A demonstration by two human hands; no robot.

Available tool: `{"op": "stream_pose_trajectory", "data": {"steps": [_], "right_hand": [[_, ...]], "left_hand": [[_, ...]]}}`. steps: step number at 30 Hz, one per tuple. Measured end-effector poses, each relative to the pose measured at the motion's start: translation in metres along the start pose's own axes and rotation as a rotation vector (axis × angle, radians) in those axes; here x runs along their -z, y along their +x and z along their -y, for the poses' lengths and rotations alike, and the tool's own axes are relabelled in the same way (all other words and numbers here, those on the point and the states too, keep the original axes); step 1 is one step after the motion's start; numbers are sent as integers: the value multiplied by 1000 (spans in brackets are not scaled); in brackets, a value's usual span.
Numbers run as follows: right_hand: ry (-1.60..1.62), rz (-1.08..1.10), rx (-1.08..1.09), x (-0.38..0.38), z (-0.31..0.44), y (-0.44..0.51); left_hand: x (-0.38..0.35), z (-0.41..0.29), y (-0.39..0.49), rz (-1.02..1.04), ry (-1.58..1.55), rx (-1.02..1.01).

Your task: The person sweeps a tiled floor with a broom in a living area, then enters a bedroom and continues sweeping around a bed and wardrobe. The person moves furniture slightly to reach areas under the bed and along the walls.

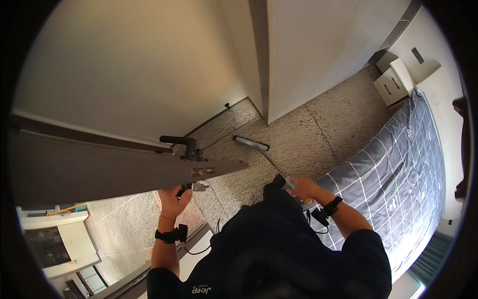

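Observation:
My left hand (pixel 173 202) is closed around the black lever handle (pixel 183 191) on the near face of a dark brown door (pixel 104 168). A matching black lever handle (pixel 190 145) sticks out from the door's other face, and the metal latch plate (pixel 203 171) shows on the door's edge. In my right hand (pixel 307 188) is the grey pole (pixel 274 164) of a long-handled floor brush or squeegee. Its narrow head (pixel 251 143) rests on the patterned floor (pixel 295 138), beyond the door's edge. Both wrists wear black straps with cables.
To the right stands a bed with a dark checked cover (pixel 384 160). A white nightstand (pixel 392 84) sits by its head. A black doorstop (pixel 227 106) is at the foot of the wall, near a projecting corner (pixel 264 74). White furniture (pixel 63 243) appears through the doorway.

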State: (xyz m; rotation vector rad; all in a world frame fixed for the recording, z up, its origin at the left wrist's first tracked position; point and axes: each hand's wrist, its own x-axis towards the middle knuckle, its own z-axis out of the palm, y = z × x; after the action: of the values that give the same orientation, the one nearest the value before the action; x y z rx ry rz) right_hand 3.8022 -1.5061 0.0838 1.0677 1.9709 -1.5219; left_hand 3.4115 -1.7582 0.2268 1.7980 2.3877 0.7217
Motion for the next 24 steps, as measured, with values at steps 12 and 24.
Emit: {"op": "stream_pose_trajectory", "data": {"steps": [12, 24], "right_hand": [[630, 172, -7, -159, 95, 59], [-71, 383, 52, -153, 150, 186]], "left_hand": [[-2, 95, -323, -125, 722, -66], [1, 43, -452, -199, 556, 740]]}}
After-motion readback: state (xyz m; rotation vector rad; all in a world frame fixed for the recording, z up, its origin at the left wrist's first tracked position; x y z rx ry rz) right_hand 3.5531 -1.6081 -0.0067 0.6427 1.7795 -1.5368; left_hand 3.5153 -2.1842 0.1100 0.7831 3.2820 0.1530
